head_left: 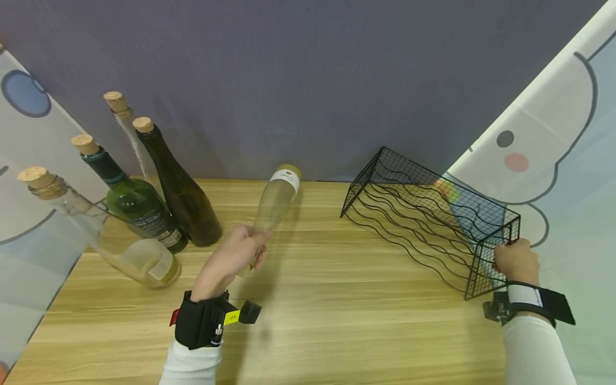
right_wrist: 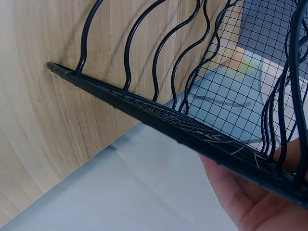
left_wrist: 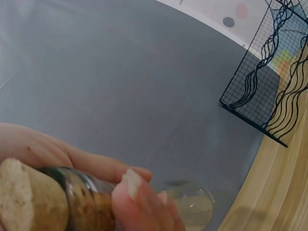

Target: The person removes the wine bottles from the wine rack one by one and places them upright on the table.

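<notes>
My left hand [head_left: 236,254] grips a clear glass bottle [head_left: 275,203] by its neck, the base with a white label tilted away toward the back wall. In the left wrist view its cork [left_wrist: 31,199] pokes out behind the curled fingers [left_wrist: 139,202]. Over at the right, my right hand [head_left: 517,261] holds the near end panel of a black wire wine rack [head_left: 423,214]. In the right wrist view the fingers [right_wrist: 231,192] wrap the panel's edge, and wavy black wires run across the rack.
Several corked bottles stand at the left: a clear one [head_left: 130,240] in front, a green one [head_left: 139,203], a dark slim one [head_left: 185,198], and another clear one [head_left: 137,141] behind. Beneath is a wood-grain table [head_left: 337,321]. A grey wall [head_left: 308,80] rises along the back.
</notes>
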### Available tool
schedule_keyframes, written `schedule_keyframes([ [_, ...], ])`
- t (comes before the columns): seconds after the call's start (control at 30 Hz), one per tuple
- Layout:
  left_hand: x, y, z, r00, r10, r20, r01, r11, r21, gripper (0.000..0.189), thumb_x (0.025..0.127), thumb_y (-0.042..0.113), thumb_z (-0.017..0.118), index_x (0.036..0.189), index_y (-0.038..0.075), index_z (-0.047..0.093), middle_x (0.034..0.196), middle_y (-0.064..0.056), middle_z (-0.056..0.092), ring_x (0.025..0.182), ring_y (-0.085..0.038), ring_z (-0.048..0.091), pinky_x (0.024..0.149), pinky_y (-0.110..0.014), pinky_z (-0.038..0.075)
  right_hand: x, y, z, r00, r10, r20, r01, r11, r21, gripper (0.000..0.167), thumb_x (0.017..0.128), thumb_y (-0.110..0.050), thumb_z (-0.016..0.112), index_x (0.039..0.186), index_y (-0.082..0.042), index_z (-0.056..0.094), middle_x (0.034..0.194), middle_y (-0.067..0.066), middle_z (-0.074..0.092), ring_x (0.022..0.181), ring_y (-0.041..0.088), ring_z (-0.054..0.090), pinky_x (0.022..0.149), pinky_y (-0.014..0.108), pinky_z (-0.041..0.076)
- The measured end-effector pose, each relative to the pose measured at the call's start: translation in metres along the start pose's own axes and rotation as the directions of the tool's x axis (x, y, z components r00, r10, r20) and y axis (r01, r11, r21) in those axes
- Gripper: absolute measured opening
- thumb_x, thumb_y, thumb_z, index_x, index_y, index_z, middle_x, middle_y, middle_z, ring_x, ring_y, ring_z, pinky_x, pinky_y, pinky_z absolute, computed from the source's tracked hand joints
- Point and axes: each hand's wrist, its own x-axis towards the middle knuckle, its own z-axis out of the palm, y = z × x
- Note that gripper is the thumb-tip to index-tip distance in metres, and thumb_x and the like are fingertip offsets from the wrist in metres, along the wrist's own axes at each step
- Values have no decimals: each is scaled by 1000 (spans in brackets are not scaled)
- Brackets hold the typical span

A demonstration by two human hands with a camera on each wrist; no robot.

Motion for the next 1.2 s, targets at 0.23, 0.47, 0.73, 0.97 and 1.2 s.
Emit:
schedule_keyframes([
  [0.23,3,-5,1,999,-47,-5,47,998,29,31,105,26,44,82,6,53,65,1,47,56,-13,46,54,-25,40,0,0,-1,1000,8,5,-8,1000,-3,47,93,-17,32,123,20,33,81,31,61,94,53,53,66,49,45],
  [0.47,2,-6,2,998,-54,-23,56,995,82,34,104,27,45,77,8,52,60,1,46,54,-14,44,51,-26,34,-1,0,-1,1000,5,10,-5,1000,-12,47,93,-17,32,122,20,33,87,35,58,94,53,53,66,49,45],
  [0.73,2,-8,4,998,-68,-18,70,990,126,42,103,30,47,67,9,51,55,2,46,50,-14,40,48,-25,28,-1,0,0,1000,-7,4,7,1000,-13,44,92,-16,32,119,19,35,85,34,58,90,51,53,63,46,45],
  [0.97,4,-10,5,994,-100,-35,104,985,136,36,103,31,49,74,9,52,59,1,47,54,-16,47,50,-26,33,-1,1,2,1000,-8,-6,7,1000,-8,47,90,-13,32,122,22,34,87,37,57,91,53,54,63,49,45],
  [1.2,6,-15,4,996,-88,-31,92,984,150,44,103,30,47,65,8,49,54,1,45,51,-16,43,49,-26,32,0,0,1,1000,0,-10,0,1000,-5,49,91,-14,31,124,22,33,88,37,57,93,55,53,65,51,45],
])
